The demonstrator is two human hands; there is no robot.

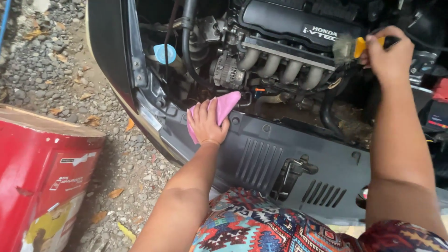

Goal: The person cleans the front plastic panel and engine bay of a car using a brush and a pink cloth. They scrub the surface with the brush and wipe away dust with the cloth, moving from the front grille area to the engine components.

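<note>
I lean over an open car engine bay. My left hand (205,123) presses a pink cloth (226,105) onto the dark plastic front panel (261,149), just below the silver intake pipes (280,70). My right hand (387,53) reaches farther in and grips a yellow-handled brush (360,46), whose pale bristles (343,46) rest against the black engine cover (280,21) near its right end.
A blue reservoir cap (164,53) sits at the bay's left side, with black hoses (189,32) beside it. A red battery terminal cover (440,91) lies at far right. Gravel ground (46,70) and a red box (42,172) are to the left.
</note>
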